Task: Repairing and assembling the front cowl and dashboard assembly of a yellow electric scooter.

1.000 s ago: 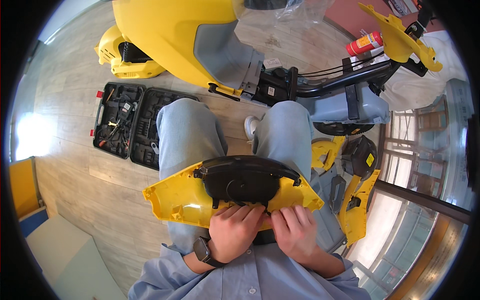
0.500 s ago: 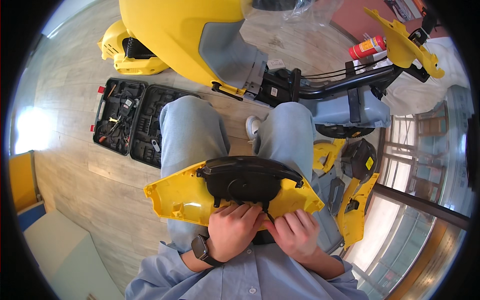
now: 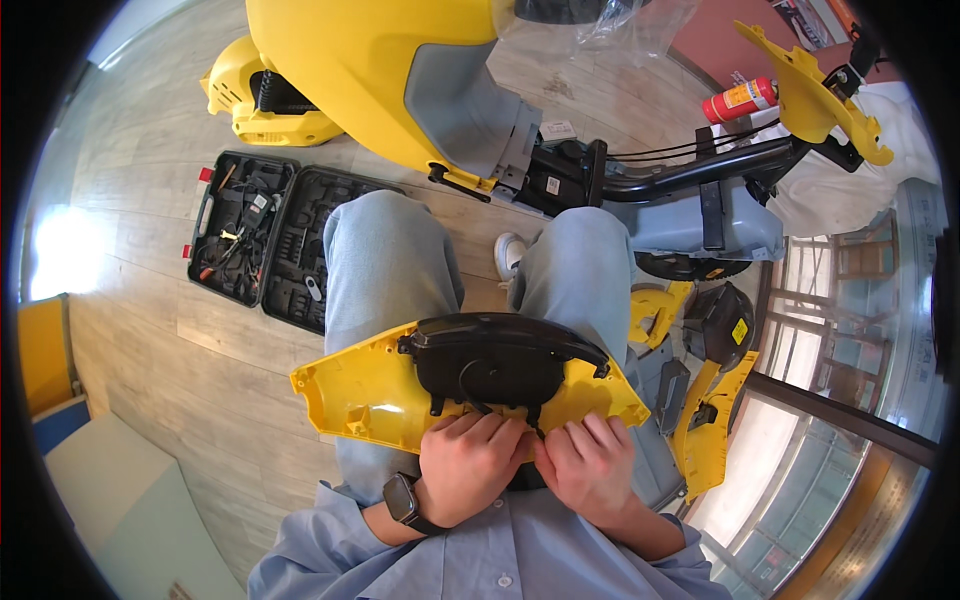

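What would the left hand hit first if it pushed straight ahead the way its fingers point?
Probably the black housing mounted on the yellow panel; the left hand already rests against the panel's near edge, though depth is unclear.

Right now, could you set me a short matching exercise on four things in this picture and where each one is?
Things:
1. yellow panel
2. tool case
3. fire extinguisher
4. wristwatch

Places:
A. open on the wooden floor
B. on the left wrist
C. across the person's lap
D. far behind the scooter's frame

Pairs: 1-C, 2-A, 3-D, 4-B
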Demonstrator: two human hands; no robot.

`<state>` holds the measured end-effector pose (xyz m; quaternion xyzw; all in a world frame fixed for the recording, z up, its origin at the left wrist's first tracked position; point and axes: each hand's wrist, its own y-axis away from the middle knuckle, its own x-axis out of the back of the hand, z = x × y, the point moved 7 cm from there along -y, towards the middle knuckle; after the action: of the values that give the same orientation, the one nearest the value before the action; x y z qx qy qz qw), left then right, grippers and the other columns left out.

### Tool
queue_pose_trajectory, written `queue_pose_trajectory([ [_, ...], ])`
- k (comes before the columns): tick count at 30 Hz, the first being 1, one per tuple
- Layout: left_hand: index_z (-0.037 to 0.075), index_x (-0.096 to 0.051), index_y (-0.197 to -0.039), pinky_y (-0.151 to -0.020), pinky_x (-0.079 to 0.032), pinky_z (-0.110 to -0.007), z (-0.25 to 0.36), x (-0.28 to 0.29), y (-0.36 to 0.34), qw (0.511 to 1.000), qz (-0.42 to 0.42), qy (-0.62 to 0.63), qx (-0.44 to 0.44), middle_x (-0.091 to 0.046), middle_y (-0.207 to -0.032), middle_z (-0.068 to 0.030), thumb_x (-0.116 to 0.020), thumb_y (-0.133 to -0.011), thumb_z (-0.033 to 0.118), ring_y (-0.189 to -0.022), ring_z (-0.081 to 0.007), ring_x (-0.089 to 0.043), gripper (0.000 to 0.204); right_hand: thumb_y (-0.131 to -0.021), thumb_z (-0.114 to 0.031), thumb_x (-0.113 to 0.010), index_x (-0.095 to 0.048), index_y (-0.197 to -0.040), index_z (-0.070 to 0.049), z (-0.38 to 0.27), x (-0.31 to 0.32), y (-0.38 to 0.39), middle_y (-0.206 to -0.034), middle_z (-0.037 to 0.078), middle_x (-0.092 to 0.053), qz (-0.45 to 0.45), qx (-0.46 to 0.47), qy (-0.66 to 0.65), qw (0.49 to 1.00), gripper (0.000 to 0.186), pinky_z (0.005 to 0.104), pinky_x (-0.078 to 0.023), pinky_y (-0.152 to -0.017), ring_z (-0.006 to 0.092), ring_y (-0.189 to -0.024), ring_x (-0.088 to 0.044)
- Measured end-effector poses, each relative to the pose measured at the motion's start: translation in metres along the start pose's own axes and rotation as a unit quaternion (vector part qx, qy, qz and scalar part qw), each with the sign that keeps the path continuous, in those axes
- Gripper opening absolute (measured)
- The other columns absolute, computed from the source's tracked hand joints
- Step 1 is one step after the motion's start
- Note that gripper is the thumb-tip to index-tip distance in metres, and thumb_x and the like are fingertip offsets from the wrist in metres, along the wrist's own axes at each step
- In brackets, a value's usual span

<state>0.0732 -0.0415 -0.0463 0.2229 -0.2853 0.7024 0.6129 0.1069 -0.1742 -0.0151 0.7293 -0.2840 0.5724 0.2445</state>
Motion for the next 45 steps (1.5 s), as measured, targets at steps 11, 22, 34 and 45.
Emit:
queue_pose_trajectory([
  [11,0.015,-0.071,-0.085,-0.059,-0.053,-0.035,0.006,0.005,-0.003,1.000,-0.025,-0.011,0.005,-0.065,-0.072,0.0006,-0.086,-0.082,0.022,-0.066,-0.0200,-0.069,0.017,-0.093,-0.025,-0.079,-0.057,-0.078,-0.010,0.003,0.005,-0.001,-0.075,0.008,-0.054,0.008,-0.026,-0.017,0.999,0.031,0.0427,-0.040,-0.064,0.0288,-0.073,-0.057],
  [22,0.013,-0.078,-0.106,-0.061,-0.045,-0.034,0.009,0.008,0.018,0.989,-0.077,-0.103,-0.074,-0.057,-0.077,0.0026,-0.087,-0.083,0.036,-0.069,-0.0169,-0.061,0.034,-0.091,-0.010,-0.077,-0.069,-0.101,-0.002,-0.004,0.007,0.010,-0.100,0.012,-0.062,0.004,0.041,0.005,0.999,0.015,0.0420,-0.055,-0.075,0.0309,-0.091,-0.064],
  [34,0.010,-0.080,-0.126,-0.069,-0.039,-0.033,0.018,0.001,0.029,0.968,-0.093,-0.182,-0.144,-0.050,-0.087,0.0033,-0.072,-0.086,0.020,-0.081,-0.0135,-0.053,0.042,-0.082,0.001,-0.073,-0.076,-0.115,0.001,0.003,0.023,0.004,-0.110,0.013,-0.071,0.015,0.063,-0.080,0.995,0.034,0.0398,-0.061,-0.083,0.0298,-0.096,-0.071],
  [45,0.012,-0.079,-0.130,-0.069,-0.039,-0.033,0.017,0.004,0.031,0.978,-0.066,-0.152,-0.130,-0.052,-0.089,0.0038,-0.071,-0.085,0.018,-0.080,-0.0140,-0.052,0.046,-0.085,0.001,-0.073,-0.076,-0.113,0.002,-0.006,0.023,0.007,-0.104,0.012,-0.072,0.038,0.085,-0.018,0.996,0.028,0.0364,-0.062,-0.077,0.0270,-0.090,-0.073],
])
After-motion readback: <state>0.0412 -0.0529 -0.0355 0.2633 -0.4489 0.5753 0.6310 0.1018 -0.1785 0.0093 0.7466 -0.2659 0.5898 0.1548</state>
